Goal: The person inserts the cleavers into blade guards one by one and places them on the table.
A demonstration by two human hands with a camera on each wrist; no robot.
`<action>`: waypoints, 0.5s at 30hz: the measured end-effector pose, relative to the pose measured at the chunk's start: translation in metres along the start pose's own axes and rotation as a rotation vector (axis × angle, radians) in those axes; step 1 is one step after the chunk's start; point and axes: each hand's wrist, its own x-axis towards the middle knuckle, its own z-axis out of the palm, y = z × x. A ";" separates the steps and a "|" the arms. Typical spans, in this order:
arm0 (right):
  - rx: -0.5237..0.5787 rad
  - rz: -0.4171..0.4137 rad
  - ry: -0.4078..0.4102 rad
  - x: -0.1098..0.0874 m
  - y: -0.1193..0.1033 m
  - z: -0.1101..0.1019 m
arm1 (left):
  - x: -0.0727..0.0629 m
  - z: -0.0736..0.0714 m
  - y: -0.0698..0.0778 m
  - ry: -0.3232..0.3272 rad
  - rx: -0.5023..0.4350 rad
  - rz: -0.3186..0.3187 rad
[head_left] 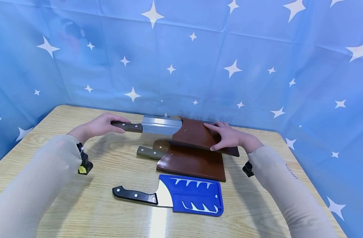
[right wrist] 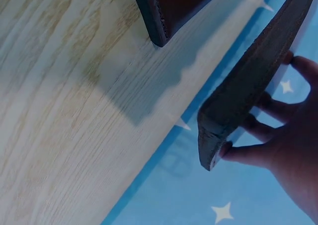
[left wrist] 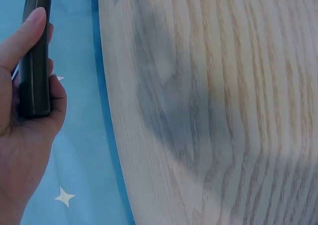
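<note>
My left hand (head_left: 102, 126) grips the dark riveted handle (head_left: 127, 126) of a cleaver at the back of the table. Its wide steel blade (head_left: 160, 126) is bare near the handle, while the front part is hidden inside a brown leather sheath (head_left: 191, 131). On the right, my right hand (head_left: 231, 136) holds that sheath across its width, thumb at the near edge. The right wrist view shows the sheath's end (right wrist: 213, 118) raised above the table. Just below lies a second brown sheath (head_left: 196, 162), with an olive handle (head_left: 148, 152) sticking out leftward.
Nearest me, a knife with a black handle (head_left: 135, 195) lies in a blue blade guard (head_left: 196, 196). Everything is on a wooden table (head_left: 110, 218), whose back edge meets a blue curtain (head_left: 181, 76) with white stars.
</note>
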 end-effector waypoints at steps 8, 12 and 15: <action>-0.003 0.000 0.003 0.003 -0.010 -0.005 | 0.008 0.004 0.006 -0.016 0.016 0.000; -0.021 -0.019 0.001 0.007 -0.019 -0.007 | 0.015 0.010 0.013 -0.038 -0.002 0.024; -0.025 -0.031 0.001 0.010 -0.025 -0.009 | 0.021 0.014 0.019 -0.051 -0.010 0.046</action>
